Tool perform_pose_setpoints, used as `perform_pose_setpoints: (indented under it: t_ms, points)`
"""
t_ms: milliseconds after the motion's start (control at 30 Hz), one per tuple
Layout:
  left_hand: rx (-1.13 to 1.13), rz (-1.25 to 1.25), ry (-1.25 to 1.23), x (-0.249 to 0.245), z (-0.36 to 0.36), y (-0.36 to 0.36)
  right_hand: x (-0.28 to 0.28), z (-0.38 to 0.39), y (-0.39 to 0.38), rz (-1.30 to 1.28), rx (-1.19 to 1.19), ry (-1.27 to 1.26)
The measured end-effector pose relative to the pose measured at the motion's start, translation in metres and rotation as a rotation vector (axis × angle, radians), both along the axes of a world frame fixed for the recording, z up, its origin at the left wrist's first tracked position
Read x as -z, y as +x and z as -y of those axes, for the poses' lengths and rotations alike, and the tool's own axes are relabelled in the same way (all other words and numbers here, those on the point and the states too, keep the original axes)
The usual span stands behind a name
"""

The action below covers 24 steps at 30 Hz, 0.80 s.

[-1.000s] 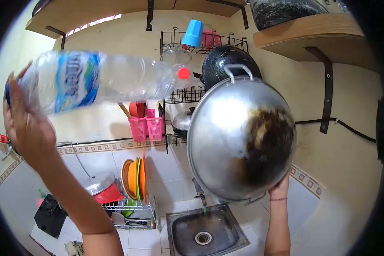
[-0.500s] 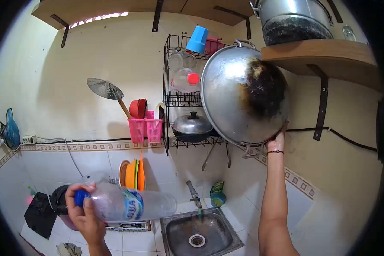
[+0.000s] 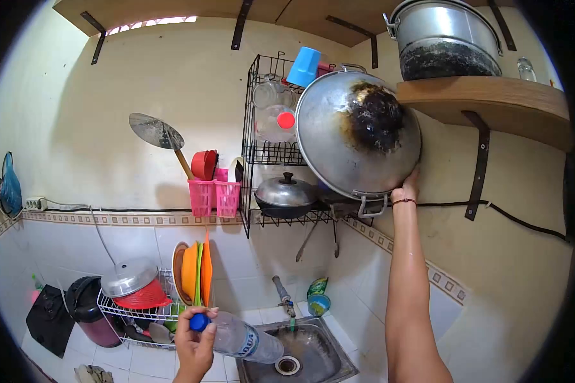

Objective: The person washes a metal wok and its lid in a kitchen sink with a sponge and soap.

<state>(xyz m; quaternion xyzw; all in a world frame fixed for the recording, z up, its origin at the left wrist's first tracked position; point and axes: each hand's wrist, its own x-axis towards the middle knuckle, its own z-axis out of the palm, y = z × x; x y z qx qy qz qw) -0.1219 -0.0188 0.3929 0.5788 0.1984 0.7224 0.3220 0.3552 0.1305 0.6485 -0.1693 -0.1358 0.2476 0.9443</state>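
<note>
My left hand (image 3: 194, 345) is closed around the neck of a clear plastic bottle (image 3: 233, 338) with a blue cap and a blue label. The bottle lies tilted, its base over the sink (image 3: 319, 357). My right hand (image 3: 407, 185) is raised to the lower right edge of a large metal wok (image 3: 332, 140), which has a scorched black patch and a handle at top and bottom. The wok stands on edge against the black wire rack (image 3: 252, 153). Most of my right fingers are hidden behind its rim.
A wooden shelf (image 3: 485, 99) with a sooty pot (image 3: 450, 45) juts out close to the wok's right. On the rack are a blue cup (image 3: 305, 66) and a lidded pan (image 3: 286, 195). A dish drainer (image 3: 112, 309) stands left of the sink.
The bottle in my left hand has moved right and down, its base now over the sink. My right hand stays at the wok, which appears slightly shifted to the left. The view has shifted a little.
</note>
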Motion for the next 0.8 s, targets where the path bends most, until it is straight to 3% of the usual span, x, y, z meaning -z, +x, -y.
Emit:
perform_pose_setpoints:
  t_ms: [33,300,500,633,800]
  points:
    - [-0.010,-0.031,-0.007,0.006,-0.002,0.002,0.005,-0.017,0.014,0.101,0.005,0.160]
    - [0.078,-0.092,-0.068,0.029,-0.005,0.017,0.006,-0.001,-0.004,0.062,0.024,-0.041]
    - [0.099,-0.107,-0.087,0.039,-0.005,0.014,0.012,-0.011,-0.003,0.069,0.007,0.077]
    - [0.088,-0.187,-0.292,0.036,0.003,0.006,0.009,-0.013,-0.010,0.065,0.023,0.099]
    - [0.065,-0.158,-0.227,0.043,0.000,0.004,0.011,-0.016,-0.015,0.020,-0.007,0.139]
